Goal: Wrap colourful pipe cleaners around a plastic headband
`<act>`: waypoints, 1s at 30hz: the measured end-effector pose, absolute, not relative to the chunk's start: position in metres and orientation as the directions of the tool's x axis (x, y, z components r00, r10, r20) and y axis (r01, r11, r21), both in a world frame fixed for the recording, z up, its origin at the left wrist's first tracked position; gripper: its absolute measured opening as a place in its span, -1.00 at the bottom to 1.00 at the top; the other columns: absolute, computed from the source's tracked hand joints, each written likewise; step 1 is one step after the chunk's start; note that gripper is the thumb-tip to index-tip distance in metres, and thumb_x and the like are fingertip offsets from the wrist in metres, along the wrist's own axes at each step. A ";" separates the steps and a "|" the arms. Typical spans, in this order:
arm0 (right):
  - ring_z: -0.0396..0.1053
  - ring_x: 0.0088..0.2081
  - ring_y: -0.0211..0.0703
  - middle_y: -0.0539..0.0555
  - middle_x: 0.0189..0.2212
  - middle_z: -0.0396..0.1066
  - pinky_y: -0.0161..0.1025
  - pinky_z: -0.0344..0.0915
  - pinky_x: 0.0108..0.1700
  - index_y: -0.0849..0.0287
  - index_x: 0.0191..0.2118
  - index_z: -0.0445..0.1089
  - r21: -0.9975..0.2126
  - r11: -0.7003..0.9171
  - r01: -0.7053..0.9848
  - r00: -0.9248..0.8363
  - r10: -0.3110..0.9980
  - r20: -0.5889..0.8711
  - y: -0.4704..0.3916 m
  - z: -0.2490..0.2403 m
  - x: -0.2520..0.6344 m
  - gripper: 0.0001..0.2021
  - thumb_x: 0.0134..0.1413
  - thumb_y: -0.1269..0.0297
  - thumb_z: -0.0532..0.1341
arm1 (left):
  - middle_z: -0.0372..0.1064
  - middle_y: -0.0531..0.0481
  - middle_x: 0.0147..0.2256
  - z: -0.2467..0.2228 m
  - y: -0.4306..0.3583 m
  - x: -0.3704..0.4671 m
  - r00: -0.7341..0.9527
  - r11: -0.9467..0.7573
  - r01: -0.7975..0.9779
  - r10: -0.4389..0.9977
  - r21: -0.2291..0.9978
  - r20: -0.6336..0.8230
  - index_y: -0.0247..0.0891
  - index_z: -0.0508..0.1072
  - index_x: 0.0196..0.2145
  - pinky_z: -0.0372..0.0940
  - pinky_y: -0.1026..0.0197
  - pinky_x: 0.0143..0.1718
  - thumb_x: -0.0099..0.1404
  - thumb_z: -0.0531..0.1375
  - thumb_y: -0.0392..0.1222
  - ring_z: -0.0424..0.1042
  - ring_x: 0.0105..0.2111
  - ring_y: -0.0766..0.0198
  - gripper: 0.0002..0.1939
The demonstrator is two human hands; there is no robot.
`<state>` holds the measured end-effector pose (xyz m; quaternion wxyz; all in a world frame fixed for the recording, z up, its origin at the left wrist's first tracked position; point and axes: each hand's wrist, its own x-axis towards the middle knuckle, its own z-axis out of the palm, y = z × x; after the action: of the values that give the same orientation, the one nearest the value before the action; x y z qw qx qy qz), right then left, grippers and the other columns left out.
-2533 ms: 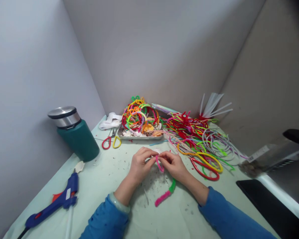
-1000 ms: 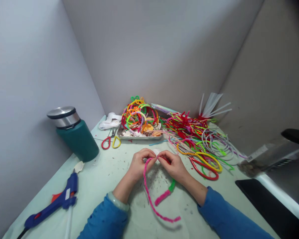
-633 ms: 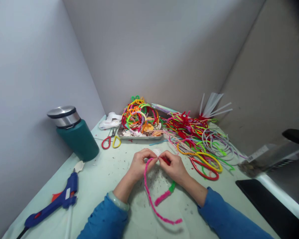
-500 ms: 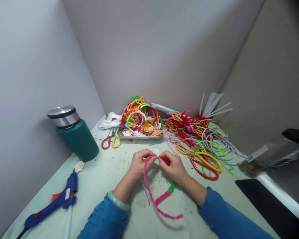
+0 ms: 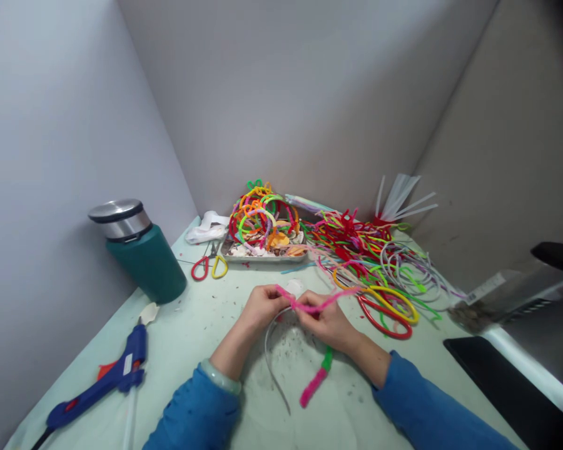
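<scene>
Headband (image 5: 268, 358), pink strand (image 5: 330, 302), seemingly in hands (image 5: 259, 309) (image 5: 329, 325)

Pink pipe cleaner (image 5: 318, 308), grey band (image 5: 269, 367), blue sleeves (image 5: 197, 406), teal bottle (image 5: 147, 262)

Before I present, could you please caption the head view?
Pink pipe cleaner meets a thin grey band between left grip and right grip.

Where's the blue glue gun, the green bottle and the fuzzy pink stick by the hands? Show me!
Blue glue gun (image 5: 102, 387): head view, on its handle.
Green bottle (image 5: 148, 265): head view, middle of its body.
Fuzzy pink stick (image 5: 328, 302): head view, on the part sticking out to the right.
</scene>
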<state>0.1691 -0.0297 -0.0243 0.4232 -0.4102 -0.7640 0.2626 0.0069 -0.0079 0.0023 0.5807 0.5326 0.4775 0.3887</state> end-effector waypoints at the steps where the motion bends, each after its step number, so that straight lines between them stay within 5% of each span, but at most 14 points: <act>1: 0.15 -0.57 -0.33 -0.05 -0.60 0.27 -0.36 0.09 -0.48 0.19 -0.42 0.36 -0.744 0.528 0.409 -0.307 0.848 0.433 -0.030 -0.024 0.169 -0.87 0.04 0.29 0.11 | 0.22 0.10 -0.69 0.002 -0.008 0.007 0.251 0.153 0.059 0.954 0.986 -0.163 -0.38 0.39 -0.59 0.09 0.36 -0.70 -0.13 0.33 0.02 0.14 -0.71 0.46 -0.63; 7: 0.13 -0.55 -0.33 -0.07 -0.60 0.22 -0.37 0.09 -0.48 0.19 -0.43 0.34 -0.811 0.444 0.381 -0.214 0.896 0.390 -0.025 -0.027 0.170 -0.88 0.05 0.30 0.12 | 0.13 0.15 -0.75 -0.006 -0.003 0.006 0.186 0.110 0.165 0.972 0.980 -0.141 -0.34 0.34 -0.60 0.01 0.37 -0.74 -0.01 0.23 0.15 0.09 -0.77 0.47 -0.57; 12: 0.09 -0.57 -0.34 -0.08 -0.64 0.16 -0.38 0.06 -0.52 0.20 -0.46 0.32 -0.873 0.364 0.326 -0.117 0.932 0.344 -0.020 -0.030 0.170 -0.87 0.03 0.27 0.14 | 0.25 0.08 -0.61 -0.006 -0.003 0.004 0.151 -0.145 0.178 0.981 0.973 0.119 -0.36 0.40 -0.54 0.16 0.37 -0.58 0.06 0.23 0.02 0.23 -0.60 0.42 -0.67; 19: 0.12 -0.56 -0.33 -0.07 -0.62 0.21 -0.38 0.08 -0.51 0.21 -0.44 0.35 -0.873 0.374 0.314 -0.115 0.927 0.357 -0.018 -0.033 0.170 -0.87 0.01 0.28 0.13 | 0.40 -0.05 -0.36 0.000 -0.012 0.006 0.306 -0.540 0.372 0.840 0.755 0.449 -0.27 0.52 -0.35 0.26 0.27 -0.31 0.13 0.18 -0.31 0.36 -0.35 0.30 -0.87; 30: 0.11 -0.57 -0.34 -0.10 -0.63 0.18 -0.39 0.07 -0.51 0.21 -0.43 0.33 -0.856 0.377 0.355 -0.124 0.926 0.356 -0.019 -0.033 0.171 -0.88 0.03 0.27 0.14 | 0.40 -0.05 -0.35 -0.006 -0.012 0.006 0.403 -0.653 0.544 0.754 0.526 0.519 -0.22 0.53 -0.25 0.26 0.26 -0.28 0.21 0.12 -0.35 0.35 -0.30 0.28 -0.78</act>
<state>0.1711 -0.0188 -0.0327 0.4684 -0.4676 -0.6848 0.3050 0.0057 -0.0117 -0.0063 0.1378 0.8262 0.3928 0.3797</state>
